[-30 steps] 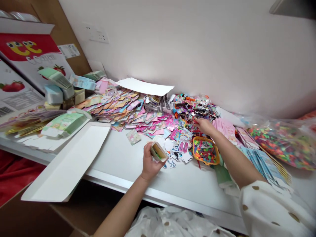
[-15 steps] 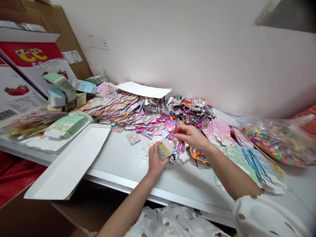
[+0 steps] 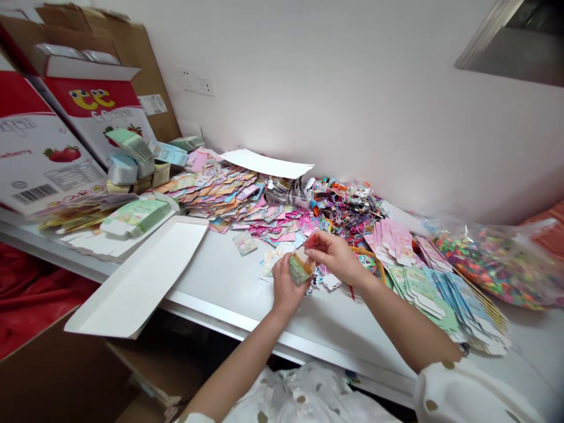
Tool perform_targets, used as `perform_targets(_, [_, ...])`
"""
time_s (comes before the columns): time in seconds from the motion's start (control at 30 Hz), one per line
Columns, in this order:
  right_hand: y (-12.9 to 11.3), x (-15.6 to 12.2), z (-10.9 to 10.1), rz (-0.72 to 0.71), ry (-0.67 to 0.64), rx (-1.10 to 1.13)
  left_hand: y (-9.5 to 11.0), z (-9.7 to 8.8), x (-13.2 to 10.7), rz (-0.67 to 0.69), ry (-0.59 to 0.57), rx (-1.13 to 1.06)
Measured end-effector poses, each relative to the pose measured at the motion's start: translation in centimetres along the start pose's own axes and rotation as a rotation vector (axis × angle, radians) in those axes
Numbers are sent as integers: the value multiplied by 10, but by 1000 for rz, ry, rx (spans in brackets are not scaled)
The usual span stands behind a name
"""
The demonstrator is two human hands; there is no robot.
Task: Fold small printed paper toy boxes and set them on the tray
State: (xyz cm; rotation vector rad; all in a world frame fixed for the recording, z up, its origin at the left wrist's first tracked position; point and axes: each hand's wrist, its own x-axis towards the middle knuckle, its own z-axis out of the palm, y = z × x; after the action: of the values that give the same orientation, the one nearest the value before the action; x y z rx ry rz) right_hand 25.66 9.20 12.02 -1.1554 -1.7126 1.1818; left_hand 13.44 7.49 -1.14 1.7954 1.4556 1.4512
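Observation:
My left hand [image 3: 286, 283] is shut on a small green and cream paper packet [image 3: 300, 269], with its open end tilted up toward my right hand. My right hand [image 3: 333, 256] is pinching a small red piece [image 3: 312, 239] just above the packet, and its fingertips nearly touch the packet. Die-cut cartoon stickers [image 3: 329, 281] lie under both hands on the white table [image 3: 220, 282]. An orange woven basket [image 3: 368, 258] sits just beyond my right hand, mostly hidden behind it.
Fanned pastel cards [image 3: 211, 194] and pink cards [image 3: 394, 242] spread across the table, with green cards [image 3: 423, 299] at right. A bag of colourful pieces [image 3: 489, 264] lies far right. A flat white carton blank [image 3: 145, 276] overhangs the left edge, beside strawberry-printed boxes [image 3: 88, 111].
My hands have drawn together, and the red piece now sits right above the packet. The packet is tilted more. My view has shifted, so the table's contents appear further right and lower.

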Motion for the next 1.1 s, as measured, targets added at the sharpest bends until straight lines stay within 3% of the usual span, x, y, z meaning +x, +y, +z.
perform_targets(0.1, [-3, 0, -1, -13, 10, -17, 0, -1, -1, -11, 1, -11])
perform_targets(0.3, [11, -5, 1, -47, 15, -540, 0, -5, -3, 35, 23, 40])
perform_targets(0.53, [18, -14, 27, -77, 77, -791, -5, -4, -8, 71, 108, 139])
perform_targets(0.63, [22, -17, 36, -113, 39, -886, -9, -5, -10, 34, 131, 171])
perform_targets(0.73, [30, -23, 40, -200, 157, -719, -14, -7, -12, -80, 177, 188])
perform_targets(0.83, [46, -29, 47, -103, 285, -471, -17, -12, -17, -228, 235, 140])
perform_targets(0.9, [61, -32, 55, -12, 188, -354, -19, -17, -23, -240, 205, 64])
perform_targets(1.0, [82, -32, 63, 46, 91, -275, -25, -31, -35, -196, 42, -134])
perform_targets(1.1, [93, -30, 62, 84, 23, -223, -30, -49, -41, -354, -104, -429])
